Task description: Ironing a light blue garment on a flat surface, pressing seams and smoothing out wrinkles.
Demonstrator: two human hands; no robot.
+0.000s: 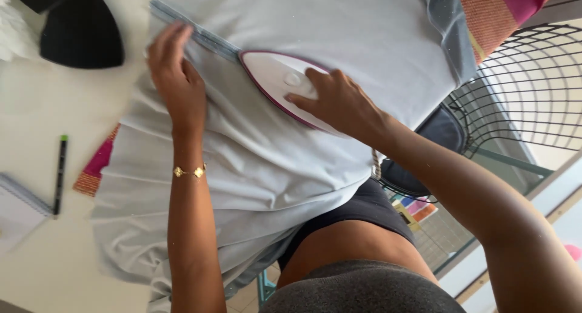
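A white iron with a magenta rim lies sole-down on a pale grey garment, its pointed tip just beside the left hand's fingers and its rear under the right hand's fingers. The garment is spread flat, and its blue-edged seam runs from under the left fingertips to the iron's tip.

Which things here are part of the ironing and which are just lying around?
In use: iron, pale grey garment, left hand, right hand.
Lying about: pen, notebook, black pads, wire chair.
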